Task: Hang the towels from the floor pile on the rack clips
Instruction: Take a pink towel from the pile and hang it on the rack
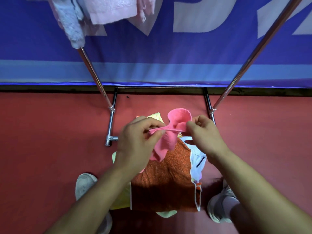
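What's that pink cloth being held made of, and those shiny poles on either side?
The pink towel looks like soft fabric with a matte, slightly fuzzy finish. It crumples and stretches limply between the left hand and right hand, which pinch it. The exact fibre can't be told. The rack poles seem to be metal with a polished, chrome-like finish, shown by the bright streaks of reflected light along their length.

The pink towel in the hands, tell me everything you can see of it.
The pink towel is a small, soft, terry-looking cloth, plain bright pink. It is crumpled and held in the air. The left hand and right hand pinch one edge, pulled taut between them; one end flares up, the rest hangs over the orange towel below.
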Demonstrator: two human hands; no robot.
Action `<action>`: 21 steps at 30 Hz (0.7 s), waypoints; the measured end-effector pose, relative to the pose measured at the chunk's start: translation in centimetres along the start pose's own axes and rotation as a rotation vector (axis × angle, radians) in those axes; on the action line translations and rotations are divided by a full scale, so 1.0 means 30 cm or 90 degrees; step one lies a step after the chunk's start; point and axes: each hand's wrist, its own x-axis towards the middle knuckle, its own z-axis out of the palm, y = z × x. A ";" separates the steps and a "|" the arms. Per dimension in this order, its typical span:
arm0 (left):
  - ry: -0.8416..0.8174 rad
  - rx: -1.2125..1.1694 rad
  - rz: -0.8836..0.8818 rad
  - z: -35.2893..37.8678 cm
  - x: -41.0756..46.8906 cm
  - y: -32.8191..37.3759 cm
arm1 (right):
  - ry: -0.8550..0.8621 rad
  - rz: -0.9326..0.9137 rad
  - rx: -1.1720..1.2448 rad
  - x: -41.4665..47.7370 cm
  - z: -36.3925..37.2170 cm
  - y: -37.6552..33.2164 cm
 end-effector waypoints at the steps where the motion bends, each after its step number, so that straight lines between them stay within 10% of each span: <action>1: -0.016 0.030 0.029 -0.016 0.009 -0.001 | -0.014 0.009 -0.008 0.002 -0.002 0.010; 21: -0.027 0.072 0.101 -0.108 0.051 -0.017 | -0.200 -0.261 -0.272 -0.026 0.020 0.050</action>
